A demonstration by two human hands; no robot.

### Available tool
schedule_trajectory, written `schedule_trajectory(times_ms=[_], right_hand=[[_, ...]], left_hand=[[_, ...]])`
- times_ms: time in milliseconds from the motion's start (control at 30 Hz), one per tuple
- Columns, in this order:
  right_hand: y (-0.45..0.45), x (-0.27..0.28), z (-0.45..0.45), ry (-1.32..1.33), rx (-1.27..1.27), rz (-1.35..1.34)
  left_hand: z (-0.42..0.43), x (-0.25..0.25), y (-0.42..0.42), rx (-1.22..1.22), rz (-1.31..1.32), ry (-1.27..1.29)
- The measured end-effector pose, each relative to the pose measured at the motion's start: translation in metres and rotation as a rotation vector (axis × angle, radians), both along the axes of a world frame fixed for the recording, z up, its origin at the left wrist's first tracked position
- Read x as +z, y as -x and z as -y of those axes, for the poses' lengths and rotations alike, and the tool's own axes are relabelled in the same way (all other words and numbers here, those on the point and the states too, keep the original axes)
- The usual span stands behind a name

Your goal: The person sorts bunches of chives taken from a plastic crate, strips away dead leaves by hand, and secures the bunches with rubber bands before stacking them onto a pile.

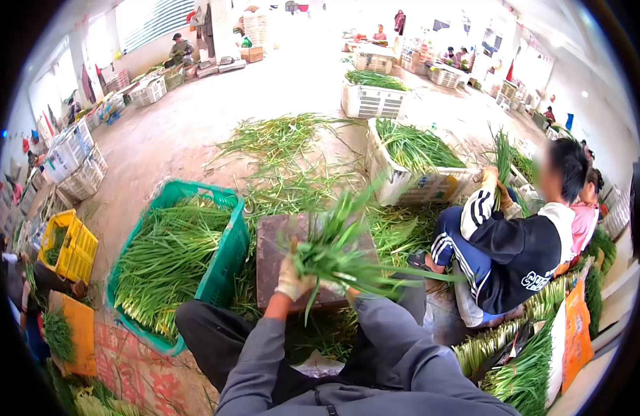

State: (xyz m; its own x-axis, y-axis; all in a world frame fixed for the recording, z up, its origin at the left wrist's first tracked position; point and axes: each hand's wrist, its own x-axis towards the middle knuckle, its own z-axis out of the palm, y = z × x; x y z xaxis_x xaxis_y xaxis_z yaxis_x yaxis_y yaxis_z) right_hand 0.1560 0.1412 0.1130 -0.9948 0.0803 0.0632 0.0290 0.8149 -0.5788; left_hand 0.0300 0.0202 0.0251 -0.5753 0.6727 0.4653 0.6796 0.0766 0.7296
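Note:
A bunch of chives (340, 246), long green blades partly smeared by motion, is held up in front of me. My left hand (291, 279), in a pale glove, is closed around its left end. Leaves cover most of my right hand (338, 286), also in a pale glove; it is against the underside of the bunch, fingers hidden. Below both hands stands a low brown board or stool top (275, 239). To my left, a green plastic crate (235, 239) is heaped with chives, their pale stem ends toward me.
Loose leaves (278, 142) litter the floor ahead. White crates (396, 182) of chives stand front right. Close on my right a seated person (514, 243) holds another bunch. Stacked chives (528, 374) lie by my right side, a yellow crate (77, 246) at far left.

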Motion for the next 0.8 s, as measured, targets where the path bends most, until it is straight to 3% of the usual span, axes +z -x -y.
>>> schedule_trajectory(times_ms=[33, 100, 133, 167, 267, 333, 400, 433, 533, 567, 600, 633, 667, 700, 767, 800], right_hand=[[0.002, 0.001, 0.004, -0.004, -0.009, -0.005], [0.004, -0.001, 0.012, -0.007, -0.024, -0.009], [0.003, -0.001, 0.013, -0.007, -0.023, -0.009], [0.002, -0.001, 0.013, -0.004, -0.023, -0.007], [0.003, 0.001, 0.006, -0.011, -0.023, -0.022], [0.007, 0.005, 0.002, -0.024, -0.032, -0.064], [0.015, 0.017, 0.002, -0.044, -0.051, -0.147], [0.017, 0.026, 0.004, -0.054, -0.062, -0.194], [0.01, 0.05, 0.015, 0.027, -0.036, -0.273], [0.003, 0.055, 0.02, 0.078, -0.009, -0.286], [-0.011, 0.07, 0.026, 0.321, 0.003, -0.249], [-0.018, 0.065, 0.027, 0.328, 0.001, -0.245], [-0.023, 0.06, 0.027, 0.547, -0.043, -0.287], [-0.028, 0.06, 0.027, 0.763, -0.085, -0.326], [-0.036, 0.062, 0.02, 0.72, -0.248, -0.265], [-0.039, 0.053, 0.015, 0.774, -0.267, -0.26]], left_hand=[[-0.003, -0.004, -0.003, -0.114, 0.276, -0.113], [-0.015, 0.002, -0.017, -0.45, 1.329, -0.61], [-0.015, 0.007, -0.021, -0.47, 1.462, -0.709], [-0.015, 0.005, -0.02, -0.363, 1.072, -0.609], [-0.006, 0.0, -0.019, -0.148, 0.543, -0.41], [-0.006, -0.004, -0.018, -0.165, 0.717, -0.429], [-0.008, 0.0, -0.019, -0.375, 1.285, -0.656], [-0.003, 0.006, -0.022, -0.365, 1.345, -0.686], [0.016, 0.02, -0.025, -0.262, 1.169, -0.711], [0.022, 0.02, -0.014, -0.293, 1.214, -0.775], [0.029, 0.025, -0.005, -0.323, 1.259, -0.838], [0.036, 0.028, 0.0, -0.393, 1.431, -0.967], [0.038, 0.025, 0.001, -0.086, 0.887, -0.707], [0.049, 0.037, -0.004, -0.111, 0.936, -0.772], [0.07, 0.061, -0.01, -0.326, 1.219, -0.939], [0.077, 0.068, -0.011, -0.325, 1.213, -0.95]])
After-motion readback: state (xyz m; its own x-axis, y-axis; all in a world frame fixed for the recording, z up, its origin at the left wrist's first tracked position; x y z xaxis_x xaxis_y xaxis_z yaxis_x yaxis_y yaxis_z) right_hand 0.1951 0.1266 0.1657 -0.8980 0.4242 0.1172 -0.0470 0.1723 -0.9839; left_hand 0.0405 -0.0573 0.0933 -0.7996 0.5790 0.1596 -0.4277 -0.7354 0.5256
